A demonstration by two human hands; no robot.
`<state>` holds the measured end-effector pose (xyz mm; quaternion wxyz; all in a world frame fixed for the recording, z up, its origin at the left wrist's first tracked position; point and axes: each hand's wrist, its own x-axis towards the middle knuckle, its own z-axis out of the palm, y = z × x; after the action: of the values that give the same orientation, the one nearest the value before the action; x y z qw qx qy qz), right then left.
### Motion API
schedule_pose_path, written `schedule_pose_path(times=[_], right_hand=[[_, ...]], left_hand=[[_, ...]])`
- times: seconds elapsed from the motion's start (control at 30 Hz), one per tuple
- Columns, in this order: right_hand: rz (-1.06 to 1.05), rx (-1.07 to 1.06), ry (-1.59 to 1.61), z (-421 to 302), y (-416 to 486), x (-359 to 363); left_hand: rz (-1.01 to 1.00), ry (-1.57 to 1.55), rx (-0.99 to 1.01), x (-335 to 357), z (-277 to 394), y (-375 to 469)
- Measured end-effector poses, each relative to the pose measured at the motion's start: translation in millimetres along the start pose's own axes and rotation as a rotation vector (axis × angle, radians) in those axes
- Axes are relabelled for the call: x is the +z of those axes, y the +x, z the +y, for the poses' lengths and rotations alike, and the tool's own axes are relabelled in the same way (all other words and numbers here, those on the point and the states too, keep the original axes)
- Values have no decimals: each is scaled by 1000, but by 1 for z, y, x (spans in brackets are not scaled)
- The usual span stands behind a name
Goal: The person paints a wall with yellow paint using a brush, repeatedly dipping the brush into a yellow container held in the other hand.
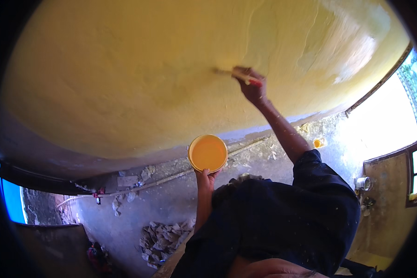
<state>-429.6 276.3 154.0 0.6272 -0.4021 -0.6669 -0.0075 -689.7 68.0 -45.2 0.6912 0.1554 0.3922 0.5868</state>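
My right hand [253, 87] is raised to the wall and grips a paintbrush [241, 75] with a pale handle and a red end. The brush's bristles are blurred and point left, at or close to the yellow wall [125, 69]; whether they touch cannot be told. Below, my left hand [206, 177] holds a round paint tub [207, 153] by its near rim, thumb over the edge. Orange-yellow paint fills the inside of the tub. Glossy, lighter patches and raised ridges show on the wall's upper right.
A long pole [166, 179] lies along the foot of the wall. A heap of scraps [165, 239] is on the floor behind me at left. A metal bucket [363, 183] and a small yellow container [318, 142] stand at right, near a bright doorway [382, 118].
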Motion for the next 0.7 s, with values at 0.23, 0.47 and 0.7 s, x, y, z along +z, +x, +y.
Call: schedule_pose_path(times=[0.23, 0.47, 0.7], right_hand=[[-299, -66, -49, 62, -84, -16], [-195, 31, -164, 66, -78, -19], [-19, 101, 55, 22, -42, -25]], left_hand=[[-22, 1, -36, 19, -3, 7], [-66, 17, -26, 19, -1, 10], [-72, 32, -77, 12, -1, 16]])
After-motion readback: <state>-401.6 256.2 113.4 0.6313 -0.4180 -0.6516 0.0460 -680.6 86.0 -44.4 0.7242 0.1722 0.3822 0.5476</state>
